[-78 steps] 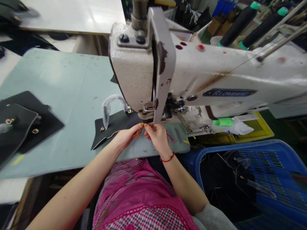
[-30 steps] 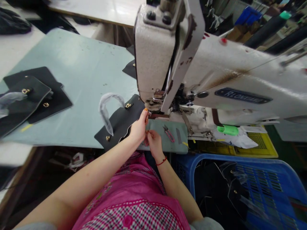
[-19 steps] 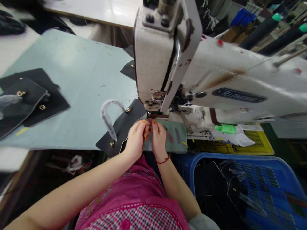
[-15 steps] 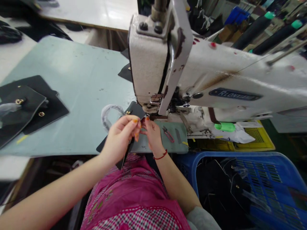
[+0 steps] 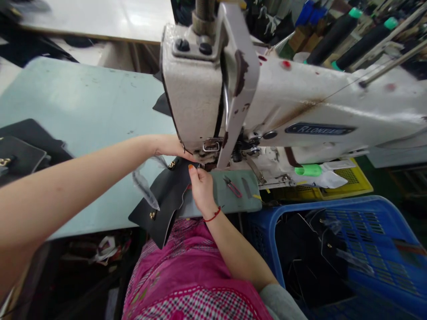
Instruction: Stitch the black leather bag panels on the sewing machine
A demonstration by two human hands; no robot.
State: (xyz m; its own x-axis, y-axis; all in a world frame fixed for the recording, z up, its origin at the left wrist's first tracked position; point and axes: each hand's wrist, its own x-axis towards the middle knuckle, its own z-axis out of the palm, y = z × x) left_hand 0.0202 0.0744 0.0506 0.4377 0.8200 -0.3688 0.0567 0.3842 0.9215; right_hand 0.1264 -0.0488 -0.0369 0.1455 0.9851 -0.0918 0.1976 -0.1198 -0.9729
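Observation:
A black leather bag panel (image 5: 167, 187) with gold metal fittings and a plastic-wrapped handle (image 5: 145, 190) lies under the head of the sewing machine (image 5: 200, 84). Its near corner hangs over the table edge. My left hand (image 5: 171, 146) reaches to the panel's far side, partly hidden behind the machine head; the finger that shows is stretched out along the leather. My right hand (image 5: 203, 189) is closed on the panel's right edge beside the presser foot, thumb on top. The needle area is mostly hidden.
Thread snips (image 5: 232, 186) lie right of my right hand on the green table cover (image 5: 90, 102). More black panels (image 5: 30, 149) lie at the left. A blue basket (image 5: 278, 211) holding black pieces stands at the right, near a yellow crate (image 5: 362, 180).
My left hand has moved from in front of the machine to the panel's far side behind the head. The panel now lies spread out, and my right hand stays by the presser foot.

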